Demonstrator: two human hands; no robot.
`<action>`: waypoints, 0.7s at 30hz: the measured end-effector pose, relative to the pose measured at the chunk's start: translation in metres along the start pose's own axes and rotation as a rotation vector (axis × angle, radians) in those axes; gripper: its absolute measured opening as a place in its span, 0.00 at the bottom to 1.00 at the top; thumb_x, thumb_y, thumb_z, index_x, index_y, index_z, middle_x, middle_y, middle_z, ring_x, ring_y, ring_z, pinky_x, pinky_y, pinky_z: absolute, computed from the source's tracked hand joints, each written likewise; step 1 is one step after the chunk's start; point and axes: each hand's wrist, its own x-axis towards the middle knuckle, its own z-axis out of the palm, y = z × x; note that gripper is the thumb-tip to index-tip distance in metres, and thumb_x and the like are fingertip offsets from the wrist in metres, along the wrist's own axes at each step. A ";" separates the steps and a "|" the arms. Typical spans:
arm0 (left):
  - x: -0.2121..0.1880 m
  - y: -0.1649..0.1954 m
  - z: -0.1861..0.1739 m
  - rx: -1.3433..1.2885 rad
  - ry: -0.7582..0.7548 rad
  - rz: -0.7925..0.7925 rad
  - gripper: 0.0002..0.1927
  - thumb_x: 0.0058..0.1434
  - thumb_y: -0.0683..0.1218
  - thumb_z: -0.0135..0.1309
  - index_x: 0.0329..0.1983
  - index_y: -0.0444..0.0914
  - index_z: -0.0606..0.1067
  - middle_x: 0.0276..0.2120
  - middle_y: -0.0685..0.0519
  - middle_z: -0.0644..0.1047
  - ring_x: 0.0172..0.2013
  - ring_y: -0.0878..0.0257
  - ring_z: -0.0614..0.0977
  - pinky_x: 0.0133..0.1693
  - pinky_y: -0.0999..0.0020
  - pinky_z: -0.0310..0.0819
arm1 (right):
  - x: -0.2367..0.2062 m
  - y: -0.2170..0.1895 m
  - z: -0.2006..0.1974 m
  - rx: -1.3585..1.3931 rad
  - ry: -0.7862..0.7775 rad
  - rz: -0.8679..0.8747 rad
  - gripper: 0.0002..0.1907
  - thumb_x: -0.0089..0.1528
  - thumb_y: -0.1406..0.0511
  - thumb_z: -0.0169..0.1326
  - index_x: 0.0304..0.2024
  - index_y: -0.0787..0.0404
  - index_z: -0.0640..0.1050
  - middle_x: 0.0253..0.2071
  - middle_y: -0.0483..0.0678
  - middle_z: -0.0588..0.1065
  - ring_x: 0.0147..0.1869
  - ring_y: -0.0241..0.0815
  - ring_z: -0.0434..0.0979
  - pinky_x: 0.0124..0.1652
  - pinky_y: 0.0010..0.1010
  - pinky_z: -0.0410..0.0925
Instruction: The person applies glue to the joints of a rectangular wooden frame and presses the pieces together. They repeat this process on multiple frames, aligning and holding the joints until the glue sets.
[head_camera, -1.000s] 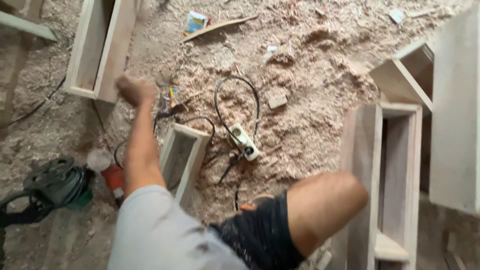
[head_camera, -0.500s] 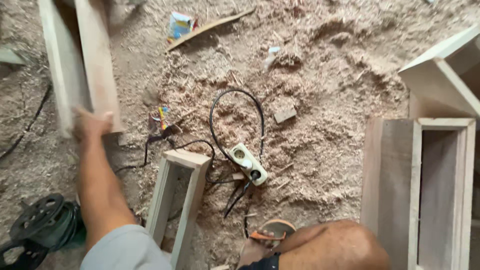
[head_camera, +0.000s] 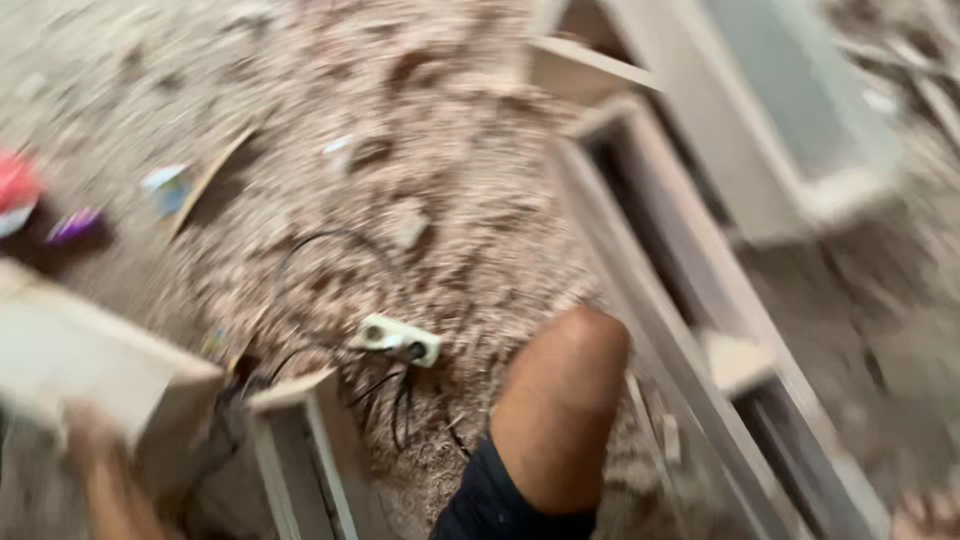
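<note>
1. The whole view is smeared with motion blur, so fine detail is hard to read.
2. The person's left hand (head_camera: 85, 435) is at the lower left, pressed against the near end of a pale wooden box frame (head_camera: 95, 365) that juts in from the left edge. The fingers look wrapped on its lower edge, but the blur keeps me from telling how tightly they grip.
3. The right hand is out of sight.
4. A second open wooden frame (head_camera: 305, 450) stands just beside the first one, at the bottom of the view, its corner close to the held frame's end.
5. The person's bare knee (head_camera: 565, 395) rises in the lower middle, with dark shorts (head_camera: 500, 500) below it.
6. On the sawdust-covered floor (head_camera: 450, 200) between the knee and the frames lies a white power strip (head_camera: 397, 339), with black cables (head_camera: 330, 260) looping away from it.
7. To the right of the knee a long, tall wooden frame (head_camera: 690, 330) runs diagonally, and another box-like frame (head_camera: 780, 130) lies beyond it at the upper right.
8. At the far left sit a red object (head_camera: 18, 185) and a small blue-and-white packet (head_camera: 165, 188), well apart from the hand.
</note>
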 end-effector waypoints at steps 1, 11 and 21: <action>-0.017 0.027 0.000 -0.044 0.039 0.079 0.35 0.57 0.60 0.62 0.59 0.33 0.71 0.54 0.36 0.74 0.53 0.42 0.76 0.53 0.50 0.69 | -0.010 -0.008 -0.010 0.014 -0.018 -0.027 0.08 0.77 0.63 0.53 0.54 0.60 0.75 0.40 0.44 0.73 0.41 0.36 0.68 0.47 0.28 0.62; -0.178 0.107 -0.130 -0.636 -0.273 1.230 0.31 0.54 0.62 0.64 0.53 0.38 0.75 0.43 0.43 0.80 0.42 0.52 0.81 0.41 0.58 0.76 | -0.094 -0.032 -0.004 0.195 -0.025 -0.297 0.09 0.78 0.61 0.53 0.54 0.60 0.75 0.37 0.45 0.74 0.39 0.37 0.69 0.45 0.30 0.63; -0.459 0.198 -0.246 -0.415 -0.772 2.188 0.28 0.51 0.66 0.63 0.46 0.44 0.78 0.35 0.51 0.85 0.34 0.58 0.86 0.32 0.60 0.81 | -0.186 -0.040 -0.043 0.362 0.043 -0.503 0.13 0.77 0.60 0.49 0.55 0.62 0.77 0.36 0.45 0.72 0.44 0.40 0.68 0.45 0.32 0.63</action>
